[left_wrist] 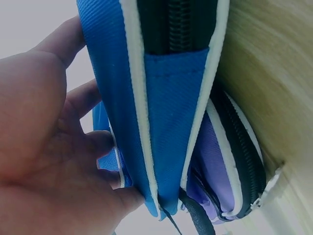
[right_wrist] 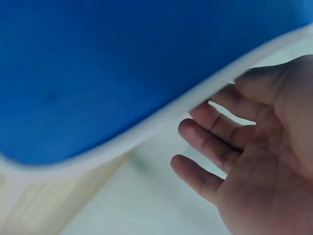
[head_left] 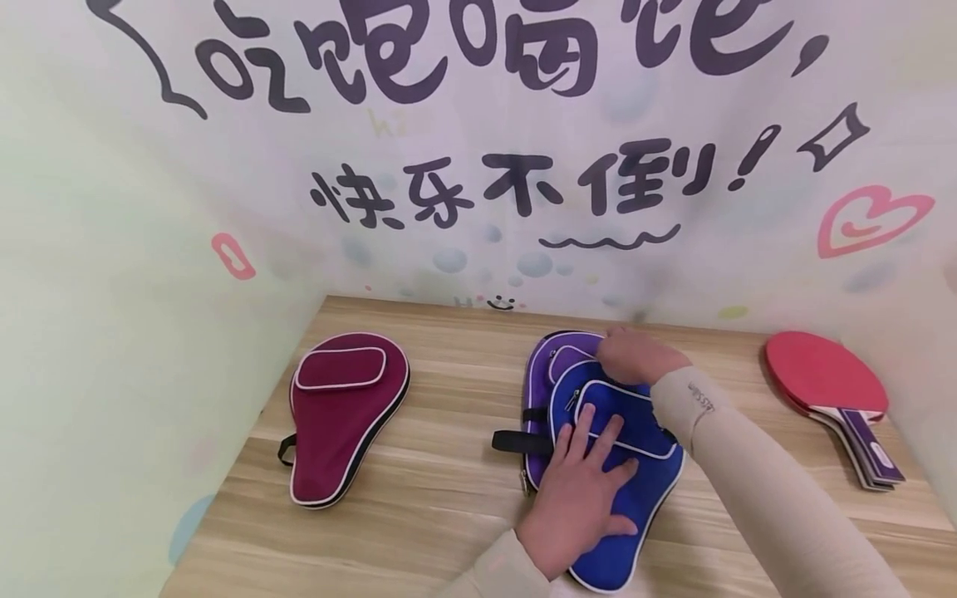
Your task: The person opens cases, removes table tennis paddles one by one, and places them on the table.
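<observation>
A blue paddle case [head_left: 649, 498] with white piping lies on top of a purple paddle case [head_left: 540, 378] in the middle of the wooden table [head_left: 449, 507]. My left hand [head_left: 579, 490] presses flat on the blue case's front pocket, fingers straight. In the left wrist view the left hand [left_wrist: 49, 147] lies against the blue case [left_wrist: 166, 112], with the purple case [left_wrist: 215, 166] under it. My right hand [head_left: 635, 355] rests at the blue case's far rounded end. In the right wrist view the right hand [right_wrist: 234, 147] has loosely bent fingers beside the piping of the blue case [right_wrist: 98, 63] and grips nothing.
A maroon paddle case [head_left: 340, 432] lies at the left of the table. Stacked red table tennis paddles [head_left: 822, 374] sit at the far right. Printed walls [head_left: 478, 191] close in the table at the back and on both sides.
</observation>
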`<state>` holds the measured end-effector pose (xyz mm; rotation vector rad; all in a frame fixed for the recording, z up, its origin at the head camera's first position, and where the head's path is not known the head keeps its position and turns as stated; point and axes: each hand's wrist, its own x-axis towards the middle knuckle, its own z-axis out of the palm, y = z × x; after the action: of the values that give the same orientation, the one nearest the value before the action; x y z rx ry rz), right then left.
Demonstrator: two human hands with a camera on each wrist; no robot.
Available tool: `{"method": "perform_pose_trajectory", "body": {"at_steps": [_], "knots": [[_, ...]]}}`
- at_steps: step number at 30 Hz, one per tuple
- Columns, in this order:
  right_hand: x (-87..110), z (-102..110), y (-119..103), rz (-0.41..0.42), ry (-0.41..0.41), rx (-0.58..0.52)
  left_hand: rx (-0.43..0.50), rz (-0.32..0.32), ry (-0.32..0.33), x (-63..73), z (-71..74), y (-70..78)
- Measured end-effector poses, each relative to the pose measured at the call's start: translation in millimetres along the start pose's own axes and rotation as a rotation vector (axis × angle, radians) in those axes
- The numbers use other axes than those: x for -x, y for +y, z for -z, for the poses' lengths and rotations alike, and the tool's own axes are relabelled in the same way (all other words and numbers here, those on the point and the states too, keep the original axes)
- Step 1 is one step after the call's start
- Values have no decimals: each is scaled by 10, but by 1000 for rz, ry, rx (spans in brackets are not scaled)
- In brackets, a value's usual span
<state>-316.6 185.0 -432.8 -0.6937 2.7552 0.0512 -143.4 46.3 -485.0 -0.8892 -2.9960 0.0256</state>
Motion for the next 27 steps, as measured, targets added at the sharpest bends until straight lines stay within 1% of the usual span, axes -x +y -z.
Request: {"method": "perform_pose_trajectory", "body": {"at_steps": [2, 4, 7, 9, 11, 15, 18, 21, 24, 27], "knots": [[45, -37, 131, -16, -4, 12, 7, -5, 4, 0, 2, 5], [109, -85, 263, 11, 6, 35, 23, -7, 7, 0, -1, 4], [228, -189, 439, 47, 44, 25, 52, -8, 2, 1, -18, -6], [311, -283, 543, 62, 94, -8, 80, -3, -11, 3, -29, -19], [384, -399, 629, 84, 172, -20, 100, 6, -23, 8, -35, -33], [573, -620, 773, 72, 315, -38, 126, 26, -44, 21, -26, -51], [768, -782, 824, 58, 414, -43, 132, 34, -47, 34, -19, -51], [999, -959, 819, 48, 520, -56, 133, 35, -49, 48, -19, -43], [1214, -1140, 768, 54, 622, -52, 130, 38, -52, 57, -27, -41], [1382, -1288, 672, 75, 698, -66, 127, 46, -54, 52, -33, -49]]}}
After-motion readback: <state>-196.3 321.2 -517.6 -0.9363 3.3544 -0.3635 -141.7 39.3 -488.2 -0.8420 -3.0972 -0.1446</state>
